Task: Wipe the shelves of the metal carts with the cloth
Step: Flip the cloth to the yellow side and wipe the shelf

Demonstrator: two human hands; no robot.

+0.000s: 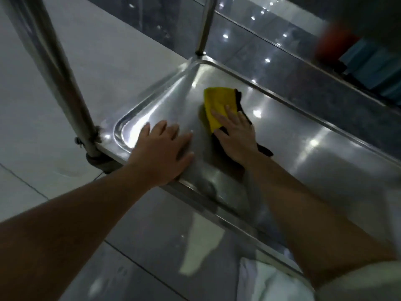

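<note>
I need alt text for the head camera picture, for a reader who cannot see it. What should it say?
A person's right hand presses a yellow and black cloth flat on a shiny metal cart shelf, near its far left corner. The left hand rests flat on the shelf's near rim beside it. Two upright cart posts rise at the shelf's corners above a pale tiled floor.
</note>
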